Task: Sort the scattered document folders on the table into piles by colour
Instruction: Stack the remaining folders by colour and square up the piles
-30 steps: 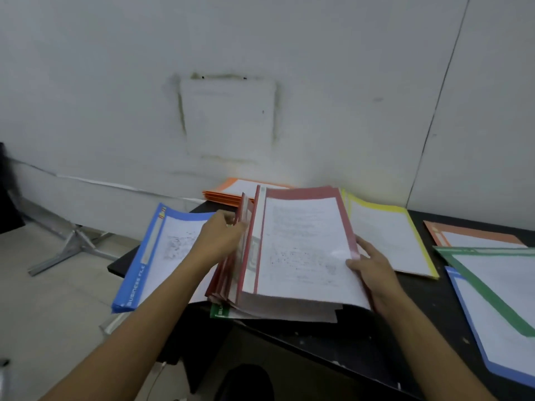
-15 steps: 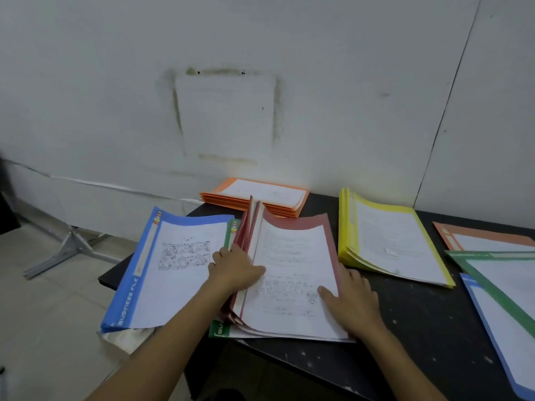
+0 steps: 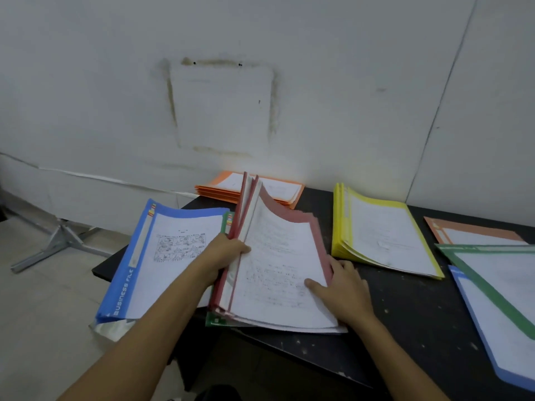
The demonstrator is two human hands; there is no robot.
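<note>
A stack of red plastic folders (image 3: 292, 224), stuffed with white printed sheets and bowed up at its far end, lies at the near left of the black desk (image 3: 405, 322) on top of a green plastic folder (image 3: 215, 321), between a blue plastic folder (image 3: 139, 270) and a pile of yellow plastic folders (image 3: 376, 233). The left hand (image 3: 227, 251) grips its spine edge with curled fingers. The right hand (image 3: 346, 293) rests at its right edge, thumb pressing the top sheet, fingers stretched alongside.
</note>
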